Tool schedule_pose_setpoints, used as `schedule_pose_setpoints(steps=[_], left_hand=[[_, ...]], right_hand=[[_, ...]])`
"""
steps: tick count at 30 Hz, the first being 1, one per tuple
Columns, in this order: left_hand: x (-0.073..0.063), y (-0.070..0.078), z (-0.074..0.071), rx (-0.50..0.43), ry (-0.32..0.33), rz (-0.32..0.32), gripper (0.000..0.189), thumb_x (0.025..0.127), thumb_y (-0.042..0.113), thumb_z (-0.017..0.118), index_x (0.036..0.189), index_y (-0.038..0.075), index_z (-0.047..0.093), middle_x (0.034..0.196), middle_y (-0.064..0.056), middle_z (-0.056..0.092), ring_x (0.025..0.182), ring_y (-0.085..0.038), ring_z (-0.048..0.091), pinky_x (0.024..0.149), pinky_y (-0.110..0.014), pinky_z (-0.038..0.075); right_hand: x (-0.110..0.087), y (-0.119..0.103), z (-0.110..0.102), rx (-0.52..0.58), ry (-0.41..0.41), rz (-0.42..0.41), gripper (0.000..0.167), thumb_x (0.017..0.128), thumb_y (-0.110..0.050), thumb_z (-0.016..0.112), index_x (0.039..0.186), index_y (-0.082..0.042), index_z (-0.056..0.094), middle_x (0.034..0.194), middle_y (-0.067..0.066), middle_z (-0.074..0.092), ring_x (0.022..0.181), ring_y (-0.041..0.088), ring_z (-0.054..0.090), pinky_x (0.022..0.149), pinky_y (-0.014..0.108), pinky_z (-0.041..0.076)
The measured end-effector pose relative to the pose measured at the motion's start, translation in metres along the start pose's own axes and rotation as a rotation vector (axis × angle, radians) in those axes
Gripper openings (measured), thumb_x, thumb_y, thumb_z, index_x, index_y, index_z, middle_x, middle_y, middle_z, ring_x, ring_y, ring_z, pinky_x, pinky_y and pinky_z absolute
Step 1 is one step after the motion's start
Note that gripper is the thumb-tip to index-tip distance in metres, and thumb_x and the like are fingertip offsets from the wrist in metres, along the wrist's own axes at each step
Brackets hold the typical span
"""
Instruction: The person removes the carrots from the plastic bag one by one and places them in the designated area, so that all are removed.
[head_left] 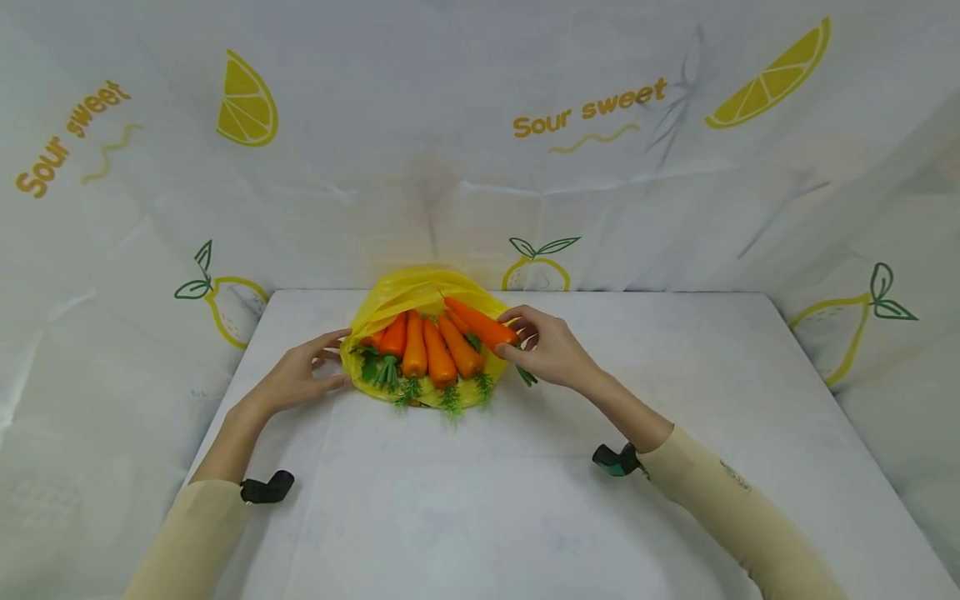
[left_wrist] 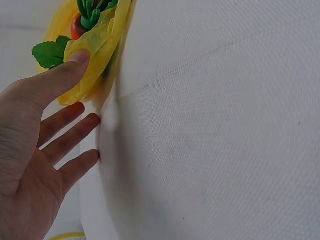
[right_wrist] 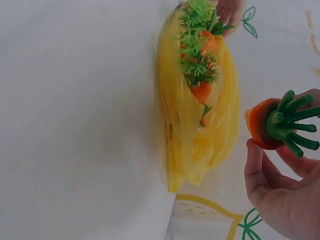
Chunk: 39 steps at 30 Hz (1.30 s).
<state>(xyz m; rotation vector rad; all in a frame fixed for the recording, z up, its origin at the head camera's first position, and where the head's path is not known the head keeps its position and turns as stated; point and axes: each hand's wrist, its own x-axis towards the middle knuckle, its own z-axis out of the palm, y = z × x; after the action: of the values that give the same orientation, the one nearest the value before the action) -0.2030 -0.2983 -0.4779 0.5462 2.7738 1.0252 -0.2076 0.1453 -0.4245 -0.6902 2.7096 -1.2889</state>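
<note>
A yellow plastic bag [head_left: 401, 287] lies on the white table with its mouth toward me, several orange carrots [head_left: 440, 354] with green tops showing inside. At the bag's left edge, my left hand [head_left: 300, 375] pinches the rim; in the left wrist view its thumb [left_wrist: 70, 75] lies over the yellow film, and the index fingertip is hidden. My right hand [head_left: 551, 346] grips one carrot [head_left: 476, 321] by its thick end, above the bag's right side, tip toward the opening. The right wrist view shows this carrot's green stem end [right_wrist: 280, 125] between the thumb and fingers.
The white table [head_left: 480, 508] spreads in front of the bag and to both sides. A white sheet [head_left: 420, 100] printed with lemons and lettering hangs behind and at the sides. Black wrist cameras [head_left: 267, 487] are strapped near both sleeves.
</note>
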Motion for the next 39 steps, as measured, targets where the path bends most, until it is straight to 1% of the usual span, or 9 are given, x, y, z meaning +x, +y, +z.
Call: schedule_pose_setpoints(steps=[3,7,12,17,22,30,33,39], left_hand=[[0.0,0.0,0.0,-0.002,0.002,0.0,0.082,0.094,0.019,0.087,0.163,0.006,0.045,0.148,-0.028,0.063,0.127,-0.044,0.07,0.113,-0.072,0.05],[0.0,-0.001,0.0,-0.002,0.002,0.0,0.082,0.095,0.019,0.086,0.163,0.006,0.045,0.148,-0.028,0.063,0.127,-0.044,0.07,0.113,-0.072,0.051],[-0.001,-0.001,0.0,-0.003,0.004,-0.009,0.082,0.095,0.019,0.086,0.164,0.007,0.045,0.147,-0.027,0.064,0.128,-0.044,0.07,0.114,-0.072,0.05],[-0.002,-0.001,0.001,-0.01,0.01,-0.003,0.082,0.094,0.018,0.087,0.164,0.007,0.045,0.146,-0.026,0.065,0.127,-0.043,0.071,0.114,-0.071,0.05],[-0.001,-0.002,0.001,-0.007,0.014,0.002,0.082,0.094,0.019,0.087,0.164,0.007,0.045,0.146,-0.026,0.065,0.127,-0.044,0.071,0.113,-0.071,0.051],[0.003,-0.001,0.001,-0.004,0.007,0.01,0.082,0.095,0.02,0.086,0.164,0.007,0.045,0.146,-0.027,0.065,0.127,-0.045,0.071,0.114,-0.071,0.05],[0.002,-0.002,0.001,-0.001,0.01,0.012,0.081,0.095,0.02,0.086,0.164,0.005,0.045,0.146,-0.028,0.065,0.127,-0.046,0.071,0.114,-0.071,0.05],[-0.002,-0.001,0.001,-0.003,0.012,0.007,0.081,0.095,0.019,0.086,0.164,0.004,0.044,0.145,-0.028,0.065,0.127,-0.046,0.071,0.114,-0.071,0.05]], right_hand=[[-0.002,0.005,-0.01,-0.003,0.034,0.016,0.044,0.098,-0.026,0.079,0.136,-0.006,0.067,0.126,0.019,0.077,0.102,0.029,0.073,0.089,0.036,0.061],[-0.004,0.013,-0.023,-0.009,0.06,0.062,0.045,0.098,-0.025,0.08,0.136,-0.006,0.067,0.128,0.02,0.076,0.102,0.031,0.072,0.091,0.036,0.061],[-0.005,0.023,-0.033,-0.019,0.089,0.1,0.045,0.101,-0.025,0.077,0.138,-0.003,0.066,0.131,0.023,0.074,0.104,0.034,0.071,0.091,0.035,0.06],[-0.008,0.033,-0.041,-0.017,0.1,0.156,0.044,0.102,-0.024,0.075,0.14,-0.003,0.064,0.133,0.024,0.073,0.106,0.037,0.071,0.094,0.042,0.062],[-0.012,0.044,-0.048,-0.022,0.113,0.211,0.045,0.102,-0.025,0.074,0.141,-0.004,0.064,0.132,0.026,0.072,0.109,0.039,0.071,0.096,0.047,0.063],[-0.015,0.063,-0.052,-0.038,0.121,0.323,0.049,0.105,-0.028,0.07,0.146,-0.002,0.059,0.14,0.029,0.067,0.117,0.043,0.069,0.102,0.055,0.064],[-0.015,0.068,-0.051,-0.039,0.112,0.356,0.051,0.106,-0.029,0.068,0.147,-0.002,0.057,0.141,0.029,0.066,0.117,0.042,0.069,0.101,0.052,0.064],[-0.014,0.08,-0.047,-0.016,0.103,0.373,0.051,0.106,-0.031,0.067,0.146,-0.001,0.058,0.138,0.029,0.067,0.115,0.04,0.069,0.095,0.042,0.064]])
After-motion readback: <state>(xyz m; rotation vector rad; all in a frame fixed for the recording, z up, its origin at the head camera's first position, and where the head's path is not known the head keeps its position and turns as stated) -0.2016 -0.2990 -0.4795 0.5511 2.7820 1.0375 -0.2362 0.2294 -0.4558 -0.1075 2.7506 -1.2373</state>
